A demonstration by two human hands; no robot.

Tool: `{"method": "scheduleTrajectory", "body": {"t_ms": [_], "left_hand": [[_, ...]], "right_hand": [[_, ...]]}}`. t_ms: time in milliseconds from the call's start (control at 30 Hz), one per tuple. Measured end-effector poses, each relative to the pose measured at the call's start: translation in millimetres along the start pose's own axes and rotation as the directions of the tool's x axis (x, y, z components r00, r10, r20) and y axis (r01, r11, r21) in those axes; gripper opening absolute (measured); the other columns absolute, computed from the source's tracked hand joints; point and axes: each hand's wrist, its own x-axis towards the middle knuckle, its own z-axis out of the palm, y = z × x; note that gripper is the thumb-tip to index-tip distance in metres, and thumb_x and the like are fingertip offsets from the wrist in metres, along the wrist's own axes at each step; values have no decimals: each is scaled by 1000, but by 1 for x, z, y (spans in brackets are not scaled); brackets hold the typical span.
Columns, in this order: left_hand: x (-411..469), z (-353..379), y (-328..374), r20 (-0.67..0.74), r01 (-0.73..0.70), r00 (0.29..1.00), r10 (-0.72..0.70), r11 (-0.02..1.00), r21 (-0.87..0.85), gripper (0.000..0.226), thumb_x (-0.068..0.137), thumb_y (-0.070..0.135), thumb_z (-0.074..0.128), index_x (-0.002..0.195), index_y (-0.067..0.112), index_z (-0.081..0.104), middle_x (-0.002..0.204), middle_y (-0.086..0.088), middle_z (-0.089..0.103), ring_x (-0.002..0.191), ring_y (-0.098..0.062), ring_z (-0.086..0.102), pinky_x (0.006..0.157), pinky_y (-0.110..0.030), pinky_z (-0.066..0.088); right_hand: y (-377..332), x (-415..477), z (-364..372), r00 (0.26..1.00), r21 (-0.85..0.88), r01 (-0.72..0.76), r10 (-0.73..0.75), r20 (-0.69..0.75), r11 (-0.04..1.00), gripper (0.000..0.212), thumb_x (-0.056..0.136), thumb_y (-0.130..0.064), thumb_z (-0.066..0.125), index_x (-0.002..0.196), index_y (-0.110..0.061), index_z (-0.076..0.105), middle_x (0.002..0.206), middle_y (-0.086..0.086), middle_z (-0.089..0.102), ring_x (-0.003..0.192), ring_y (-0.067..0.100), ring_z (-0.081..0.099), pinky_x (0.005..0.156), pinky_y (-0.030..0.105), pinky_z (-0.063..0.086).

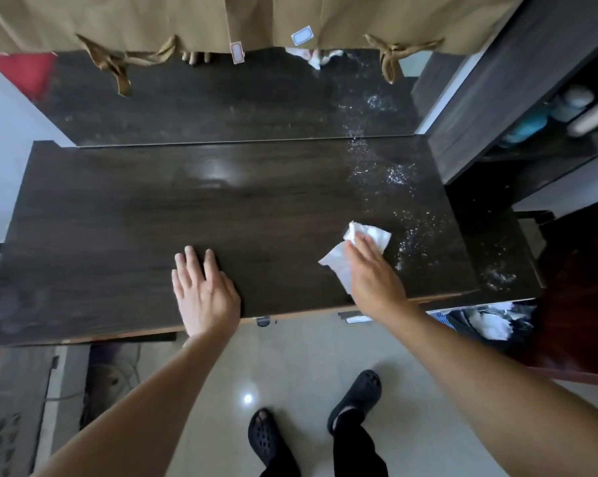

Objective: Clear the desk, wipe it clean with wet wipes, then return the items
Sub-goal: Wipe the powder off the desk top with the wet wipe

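On dark woodgrain desk (118,218): right grip (373,270) presses crumpled white wipe (370,232) flat-fingered; left grip (201,287) flat, empty.

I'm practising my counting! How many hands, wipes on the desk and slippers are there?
Hands: 2, left hand and right hand
Wet wipe on the desk: 1
Black slippers: 2, left slipper and right slipper
Total: 5

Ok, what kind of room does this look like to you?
Likely a room at home, maybe a bedroom: a dark wooden desk set against a mirror, and a side shelf holding what look like bottles.
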Motion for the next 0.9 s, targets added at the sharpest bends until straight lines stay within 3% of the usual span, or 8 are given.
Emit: {"method": "scheduleTrajectory", "body": {"t_ms": [100, 200, 267, 400, 533, 733, 833, 900], "left_hand": [[-11, 20, 51, 37, -13, 999, 15, 999, -43, 51, 90, 23, 35, 136, 3, 47, 151, -22, 31, 142, -39, 22, 117, -48, 18], [-13, 37, 90, 34, 5, 999, -4, 1000, -31, 49, 93, 22, 30, 137, 5, 45, 152, -21, 30, 143, -36, 21, 118, -47, 14], [-10, 44, 103, 11, 25, 1000, -25, 1000, 11, 50, 94, 23, 27, 138, 6, 44, 152, -21, 30, 143, -36, 21, 117, -47, 14], [1, 50, 113, -18, 76, 997, -75, 994, 76, 51, 95, 26, 24, 140, 9, 41, 153, -19, 27, 144, -34, 18, 118, -47, 13], [20, 56, 125, -19, 137, 991, -136, 986, 99, 54, 94, 28, 24, 143, 10, 37, 155, -20, 22, 145, -36, 12, 118, -48, 11], [38, 56, 142, -25, 172, 985, -170, 978, 117, 58, 92, 28, 21, 142, 6, 36, 154, -25, 21, 144, -42, 12, 118, -51, 13], [42, 57, 146, -39, 184, 983, -181, 975, 124, 58, 91, 28, 21, 142, 5, 37, 153, -27, 22, 143, -43, 13, 117, -52, 14], [43, 57, 147, -52, 187, 982, -182, 974, 128, 56, 91, 27, 22, 141, 5, 38, 152, -27, 23, 143, -43, 14, 117, -52, 14]], "right_hand": [[14, 39, -16, 999, -70, -33, 33, -2, 997, 59, 80, 7, 48, 137, 1, 35, 151, 21, 24, 142, 35, 18, 116, 39, 19], [5, 69, -14, 992, -123, 118, -112, 51, 985, 69, 81, 2, 52, 144, -2, 24, 154, 18, 15, 144, 33, 7, 119, 33, 0], [0, 103, -10, 972, -123, 231, -224, 67, 965, 69, 84, -2, 51, 146, -5, 21, 156, 17, 10, 145, 31, 3, 119, 33, -3], [-1, 191, -7, 960, -62, 268, -261, 101, 961, 61, 93, -9, 43, 148, -12, 19, 159, 9, 3, 146, 25, 1, 119, 36, 4], [42, 217, -20, 973, -87, 231, -229, 33, 969, 59, 91, -9, 47, 146, -11, 25, 156, 8, 18, 144, 27, 14, 117, 38, 17], [151, 197, -74, 997, -95, -53, 49, -52, 994, 52, 86, -7, 56, 136, -12, 42, 142, 10, 37, 122, 37, 39, 94, 46, 40], [136, 209, -68, 979, -112, -194, 186, -82, 975, 43, 86, -14, 58, 127, -12, 49, 132, 16, 41, 118, 38, 38, 88, 47, 45], [94, 219, -52, 985, -43, -147, 142, -96, 988, 36, 83, -17, 60, 118, -16, 57, 126, 16, 45, 116, 37, 40, 84, 43, 46]]}}
